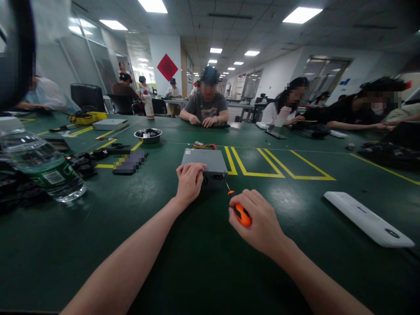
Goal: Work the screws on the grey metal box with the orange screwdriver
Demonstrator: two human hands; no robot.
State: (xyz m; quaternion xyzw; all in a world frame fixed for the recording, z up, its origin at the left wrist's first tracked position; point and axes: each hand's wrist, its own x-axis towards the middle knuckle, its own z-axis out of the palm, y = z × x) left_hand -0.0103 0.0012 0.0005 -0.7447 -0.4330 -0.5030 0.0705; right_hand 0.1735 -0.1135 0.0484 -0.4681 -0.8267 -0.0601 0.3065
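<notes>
A grey metal computer power supply [210, 160] lies on the green table in front of me, its bundle of coloured cables [205, 145] at the far side. My left hand [190, 181] grips its near left edge, fingers on the top face; the thumb is mostly hidden. In my right hand [257, 216] is an orange and black screwdriver [243, 215], the fingers closed around the handle. Its thin shaft points up and left, with the tip at the near right corner of the power supply, beside the socket [217, 177]. Whether the tip touches a screw I cannot tell.
A water bottle [42, 164] stands at the left, near a dark phone [130, 162]. Beyond is a metal bowl [148, 135] holding dark pieces. A white power-bank-like device [367, 218] lies right. Yellow tape [272, 164] marks the table. A person [206, 100] sits opposite.
</notes>
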